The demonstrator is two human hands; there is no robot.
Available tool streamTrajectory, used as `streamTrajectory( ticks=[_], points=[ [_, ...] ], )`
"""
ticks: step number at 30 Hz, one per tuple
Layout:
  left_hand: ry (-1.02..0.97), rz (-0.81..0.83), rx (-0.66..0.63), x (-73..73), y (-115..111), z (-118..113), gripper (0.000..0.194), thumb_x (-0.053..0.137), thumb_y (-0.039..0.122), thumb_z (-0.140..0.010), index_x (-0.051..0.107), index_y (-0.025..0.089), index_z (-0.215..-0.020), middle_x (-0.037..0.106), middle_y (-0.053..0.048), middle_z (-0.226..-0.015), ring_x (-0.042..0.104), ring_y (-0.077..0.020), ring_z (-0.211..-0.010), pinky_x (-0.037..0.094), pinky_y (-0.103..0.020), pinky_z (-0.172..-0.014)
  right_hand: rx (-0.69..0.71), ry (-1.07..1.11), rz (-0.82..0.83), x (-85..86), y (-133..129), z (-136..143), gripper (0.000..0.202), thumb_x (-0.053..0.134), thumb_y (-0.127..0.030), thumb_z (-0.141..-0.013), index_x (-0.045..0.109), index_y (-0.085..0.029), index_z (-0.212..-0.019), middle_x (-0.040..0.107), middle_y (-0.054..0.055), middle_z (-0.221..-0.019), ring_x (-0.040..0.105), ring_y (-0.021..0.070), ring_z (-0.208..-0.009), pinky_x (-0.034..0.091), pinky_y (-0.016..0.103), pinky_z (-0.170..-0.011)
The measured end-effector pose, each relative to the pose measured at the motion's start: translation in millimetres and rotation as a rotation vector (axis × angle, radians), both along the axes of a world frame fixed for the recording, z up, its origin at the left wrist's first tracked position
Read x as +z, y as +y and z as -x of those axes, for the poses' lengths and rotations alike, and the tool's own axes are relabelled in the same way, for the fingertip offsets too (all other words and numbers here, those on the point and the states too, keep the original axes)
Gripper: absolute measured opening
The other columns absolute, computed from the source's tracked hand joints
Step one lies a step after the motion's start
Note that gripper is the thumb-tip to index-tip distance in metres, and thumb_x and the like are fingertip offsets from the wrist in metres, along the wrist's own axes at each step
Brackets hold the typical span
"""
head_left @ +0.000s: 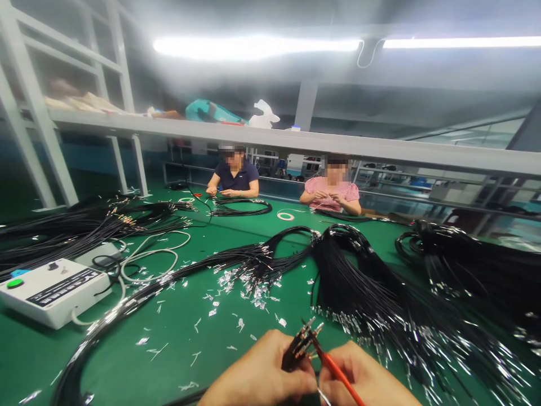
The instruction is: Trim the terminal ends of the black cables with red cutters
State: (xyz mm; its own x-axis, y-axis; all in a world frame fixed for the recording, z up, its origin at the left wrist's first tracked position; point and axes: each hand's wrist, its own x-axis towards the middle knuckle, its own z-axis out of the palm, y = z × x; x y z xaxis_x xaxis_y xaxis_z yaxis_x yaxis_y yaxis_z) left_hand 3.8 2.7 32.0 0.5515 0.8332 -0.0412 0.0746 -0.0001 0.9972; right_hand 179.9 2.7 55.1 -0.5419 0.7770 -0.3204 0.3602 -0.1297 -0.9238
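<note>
My left hand (262, 369) is wrapped round a bundle of black cables (297, 348), whose silvery stripped ends point up and away from me. Close beside it, my right hand (359, 372) grips a slim red-handled tool (339, 372) with a dark tip. That tip meets the cable ends; whether it is tweezers or another hand tool I cannot make out. Below the fingers, a thin silvery piece shows between my two hands. The bundle's lower part is hidden behind my left hand.
Black cable bundles (359, 276) spread across the green table (177, 349), with more at the right (477, 265) and left (54, 231). Foil scraps (240, 282) litter the middle. A white control box (54, 290) stands left. Two people (236, 175) sit opposite, beneath a shelf (270, 135).
</note>
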Motion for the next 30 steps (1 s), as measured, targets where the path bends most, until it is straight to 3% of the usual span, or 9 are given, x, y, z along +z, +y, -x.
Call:
streamTrajectory(
  ticks=[5,7,10,14,16,18,22,25,30],
  points=[
    [-0.017,-0.006,0.009,2.4,-2,3,0.006,0.057,0.018,-0.066,0.06,0.014,-0.065,0.049,0.005,-0.052,0.041,-0.0076,-0.051,0.029,-0.019,-0.048,-0.022,0.107,-0.016,-1.5,-1,2,0.026,0.061,-0.033,-0.067,0.05,-0.017,-0.05,0.039,-0.009,-0.037,0.031,0.0027,-0.032,0.019,0.016,-0.03],
    [-0.046,-0.005,0.026,4.9,-2,4,0.006,0.056,0.017,-0.067,0.06,0.014,-0.066,0.049,0.005,-0.053,0.042,-0.0078,-0.052,0.029,-0.019,-0.05,0.007,0.201,0.029,-9.0,3,3,0.026,0.064,-0.036,-0.066,0.052,-0.016,-0.053,0.041,-0.008,-0.037,0.031,0.003,-0.033,0.02,0.016,-0.031],
    [-0.111,0.017,0.065,8.6,1,4,0.007,0.053,0.019,-0.069,0.059,0.014,-0.07,0.046,0.006,-0.054,0.036,-0.0066,-0.048,0.026,-0.018,-0.045,-0.09,0.37,0.161,-25.1,10,7,0.029,0.062,-0.042,-0.067,0.053,-0.016,-0.058,0.041,-0.009,-0.035,0.028,0.002,-0.028,0.018,0.016,-0.029],
    [-0.051,-0.11,0.287,9.2,5,-2,0.005,0.056,0.019,-0.068,0.058,0.014,-0.067,0.047,0.005,-0.056,0.039,-0.0079,-0.052,0.029,-0.019,-0.049,-0.266,0.554,0.334,-33.3,13,16,0.031,0.061,-0.043,-0.067,0.049,-0.017,-0.054,0.035,-0.011,-0.032,0.018,-0.0007,-0.021,0.01,0.016,-0.025],
    [0.058,-0.249,0.465,6.4,8,-4,0.007,0.055,0.019,-0.07,0.059,0.014,-0.066,0.052,0.003,-0.061,0.044,-0.0105,-0.061,0.033,-0.02,-0.058,-0.369,0.644,0.35,-27.9,12,15,0.029,0.062,-0.036,-0.066,0.048,-0.016,-0.051,0.034,-0.012,-0.032,0.017,-0.0022,-0.022,0.01,0.014,-0.026],
    [0.081,-0.266,0.558,1.7,12,-5,0.01,0.055,0.022,-0.071,0.059,0.014,-0.067,0.054,0.001,-0.062,0.046,-0.0111,-0.061,0.034,-0.022,-0.058,-0.495,0.714,0.298,-20.8,12,10,0.032,0.061,-0.034,-0.069,0.046,-0.015,-0.048,0.035,-0.011,-0.031,0.02,-0.0026,-0.022,0.011,0.013,-0.027],
    [-0.117,-0.061,0.453,-7.7,18,-4,0.02,0.054,0.031,-0.074,0.054,0.011,-0.073,0.055,0.001,-0.058,0.04,-0.006,-0.041,0.031,-0.02,-0.045,-0.677,0.594,0.093,-21.7,19,-1,0.031,0.059,-0.043,-0.073,0.055,-0.014,-0.062,0.048,-0.008,-0.036,0.031,-0.0006,-0.021,0.013,0.012,-0.026],
    [-0.225,0.037,0.368,-10.2,19,-3,0.028,0.056,0.038,-0.073,0.052,0.011,-0.077,0.057,0.0,-0.058,0.044,-0.0055,-0.039,0.031,-0.019,-0.044,-0.573,0.426,0.035,-35.4,22,6,0.04,0.064,-0.049,-0.064,0.059,-0.012,-0.078,0.058,-0.002,-0.044,0.039,0.0022,-0.022,0.017,0.012,-0.024],
    [-0.364,0.124,0.277,-11.5,18,-4,0.036,0.062,0.044,-0.067,0.051,0.012,-0.077,0.057,0.0,-0.054,0.048,-0.0067,-0.04,0.033,-0.019,-0.042,-0.516,0.472,0.016,-39.8,12,35,0.049,0.07,-0.047,-0.058,0.062,-0.009,-0.088,0.059,0.001,-0.043,0.042,0.0041,-0.026,0.025,0.013,-0.026]
  ],
)
